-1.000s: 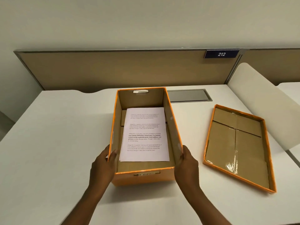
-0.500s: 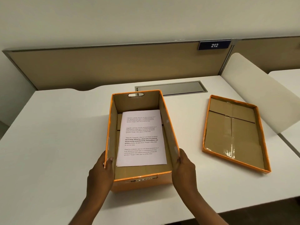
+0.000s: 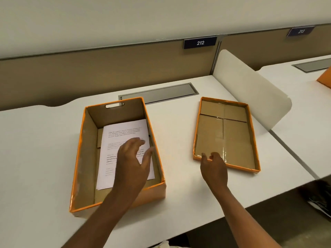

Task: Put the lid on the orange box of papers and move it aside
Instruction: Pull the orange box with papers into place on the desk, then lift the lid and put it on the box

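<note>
A: Orange box of papers sitting open on the white desk, toward the near edge, lid not yet on.

B: Left hand?

A: Hovering over the box's near half, fingers spread and loose, gripping nothing, covering part of the printed papers lying flat on the box floor.

B: Right hand?

A: Reaching at the near left corner of the lid, fingers curled but apart, fingertips at the rim; contact impossible to tell.

B: Lid itself?

A: Lying upside down to the right of the box, well apart from it, brown inside facing up.

B: Farther back?

A: Grey cable flap lying flush in the desk, then the tan partition carrying the 212 sign.
</note>
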`<state>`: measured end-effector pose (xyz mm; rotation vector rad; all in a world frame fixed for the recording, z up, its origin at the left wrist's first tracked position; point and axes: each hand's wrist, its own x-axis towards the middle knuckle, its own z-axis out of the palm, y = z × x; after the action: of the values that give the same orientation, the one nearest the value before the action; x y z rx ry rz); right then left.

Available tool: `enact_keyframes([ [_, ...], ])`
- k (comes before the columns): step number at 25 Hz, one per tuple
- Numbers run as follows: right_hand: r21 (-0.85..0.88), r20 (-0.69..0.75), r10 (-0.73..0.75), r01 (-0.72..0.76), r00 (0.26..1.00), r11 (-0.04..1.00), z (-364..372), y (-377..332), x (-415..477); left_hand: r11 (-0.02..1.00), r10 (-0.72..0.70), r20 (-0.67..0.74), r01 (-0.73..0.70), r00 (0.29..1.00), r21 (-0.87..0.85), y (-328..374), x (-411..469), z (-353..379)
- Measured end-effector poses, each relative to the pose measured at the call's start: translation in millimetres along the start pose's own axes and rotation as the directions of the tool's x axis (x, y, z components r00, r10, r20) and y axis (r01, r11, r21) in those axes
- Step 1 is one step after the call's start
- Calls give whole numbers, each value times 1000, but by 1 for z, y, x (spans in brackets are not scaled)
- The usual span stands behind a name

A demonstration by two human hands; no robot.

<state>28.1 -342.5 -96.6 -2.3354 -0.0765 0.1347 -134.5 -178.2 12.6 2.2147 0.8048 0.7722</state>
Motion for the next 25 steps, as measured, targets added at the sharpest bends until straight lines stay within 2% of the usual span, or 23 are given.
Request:
enact_keyframes([
  [2, -53, -18, 18, -19, 1000, 998, -15, 20, 27, 998, 31, 180, -22, 983, -56, 34, 4, 56],
  [3, -73, -25, 17, -18, 1000, 997, -22, 28, 38, 998, 6, 292, 12, 956, -60, 47, 6, 86],
  [5, -108, -50, 21, -26, 999, 994, -36, 42, 61, 992, -105, 464, 124, 880, -12, 63, 12, 143],
  [6, -128, -71, 27, -35, 997, 991, -42, 47, 71, 985, -165, 500, 166, 850, 41, 64, 16, 166],
  [10, -237, -152, 124, -158, 981, 958, -63, 73, 111, 919, -385, 492, 274, 781, 284, 51, 35, 226],
  [13, -293, -147, 200, -236, 969, 927, -68, 90, 129, 885, -455, 464, 328, 760, 331, 38, 44, 245],
  [16, -257, -221, 254, -307, 942, 916, -67, 95, 135, 870, -487, 443, 374, 753, 321, 26, 45, 251],
  [19, -264, -283, 238, -314, 929, 912, -70, 107, 137, 883, -468, 505, 407, 725, 234, 19, 43, 252],
  [22, -337, -256, 287, -364, 923, 869, -74, 119, 141, 884, -451, 557, 437, 697, 167, 18, 40, 255],
  [25, -289, -204, 324, -373, 924, 882, -75, 123, 142, 886, -437, 567, 443, 698, 136, 19, 36, 254],
])
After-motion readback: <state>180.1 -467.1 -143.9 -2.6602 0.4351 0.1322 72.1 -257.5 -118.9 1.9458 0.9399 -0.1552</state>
